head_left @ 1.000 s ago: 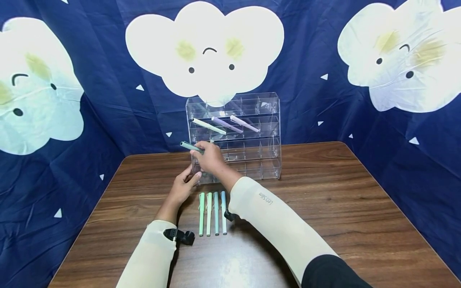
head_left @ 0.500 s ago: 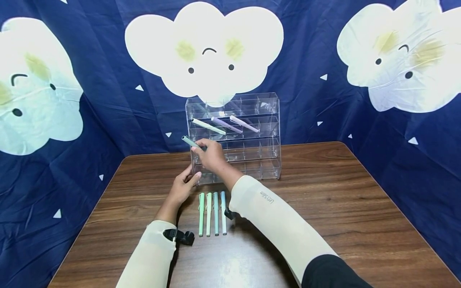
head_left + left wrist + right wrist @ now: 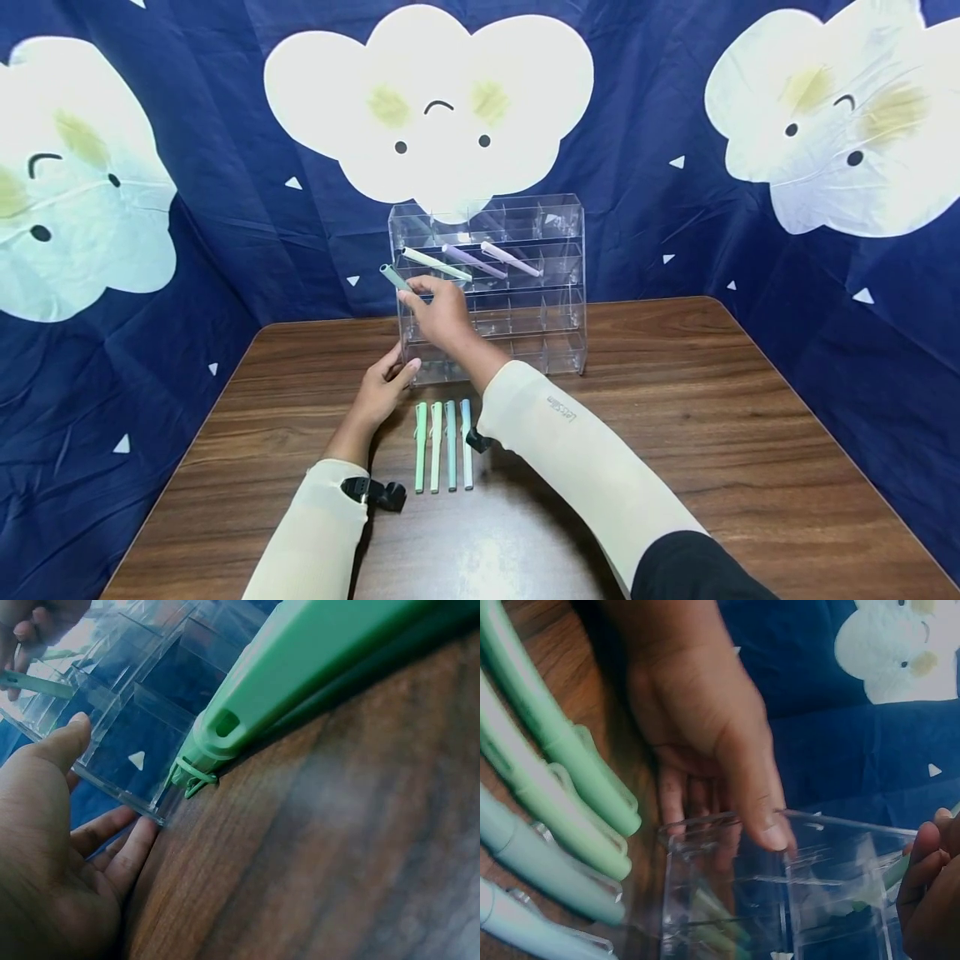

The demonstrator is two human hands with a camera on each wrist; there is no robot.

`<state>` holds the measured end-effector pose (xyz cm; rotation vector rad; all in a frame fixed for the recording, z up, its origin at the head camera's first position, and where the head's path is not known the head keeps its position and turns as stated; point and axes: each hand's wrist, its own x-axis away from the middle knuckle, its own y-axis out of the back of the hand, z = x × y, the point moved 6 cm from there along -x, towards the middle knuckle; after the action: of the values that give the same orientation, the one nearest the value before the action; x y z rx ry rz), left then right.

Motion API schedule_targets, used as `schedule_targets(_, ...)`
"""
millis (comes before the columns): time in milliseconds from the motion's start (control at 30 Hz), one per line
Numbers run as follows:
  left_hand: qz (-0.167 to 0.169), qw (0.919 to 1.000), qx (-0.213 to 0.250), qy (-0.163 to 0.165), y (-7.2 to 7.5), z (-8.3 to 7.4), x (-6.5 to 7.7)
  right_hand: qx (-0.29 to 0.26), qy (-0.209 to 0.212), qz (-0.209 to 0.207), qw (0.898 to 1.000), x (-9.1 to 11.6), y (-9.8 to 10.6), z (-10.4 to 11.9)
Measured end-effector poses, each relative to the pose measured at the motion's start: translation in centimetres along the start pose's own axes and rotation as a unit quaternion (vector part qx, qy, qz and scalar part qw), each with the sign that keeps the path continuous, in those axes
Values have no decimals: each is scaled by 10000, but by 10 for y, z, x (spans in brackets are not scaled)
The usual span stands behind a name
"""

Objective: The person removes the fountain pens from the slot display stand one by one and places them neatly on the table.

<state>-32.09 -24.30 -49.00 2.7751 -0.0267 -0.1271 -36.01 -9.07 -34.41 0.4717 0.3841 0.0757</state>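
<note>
My left hand [image 3: 378, 392] holds the lower left corner of a clear multi-compartment rack [image 3: 567, 308], thumb on its front and the other fingers around the side. At the rack's left side, my right hand [image 3: 442, 317] pinches a grey-green pen [image 3: 393, 276] between thumb and fingers. That pen slants up to the left, and its lower end is hidden behind the hand in the head view. Higher on the rack lie a pale green pen [image 3: 435, 263], a purple pen [image 3: 474, 262] and a lilac pen [image 3: 511, 259], all tilted in one row.
In front of the rack, several pens lie side by side on the wooden table [image 3: 675, 417]: a green pen [image 3: 420, 450], a light green pen [image 3: 436, 450], a teal pen [image 3: 451, 450] and a pale blue pen [image 3: 467, 450]. A blue cloud-print curtain [image 3: 637, 250] hangs behind.
My right hand has risen slightly along the rack's left side, and the grey-green pen has gone up and tilted more steeply. The left hand keeps its hold on the rack.
</note>
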Motion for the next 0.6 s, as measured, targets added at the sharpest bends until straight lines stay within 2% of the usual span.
schedule_targets(267, 15, 10000, 9, 21, 1, -1, 1, -242, 111, -17, 9996, 2, 9, 15)
schedule_targets(467, -6, 10000, 76, 21, -1, 1, 0, -274, 449, 25, 9986, 4, 17, 28)
schedule_targets(600, -39, 10000, 80, -24, -1, 0, -1, -668, 536, 105, 9963, 7, 22, 35)
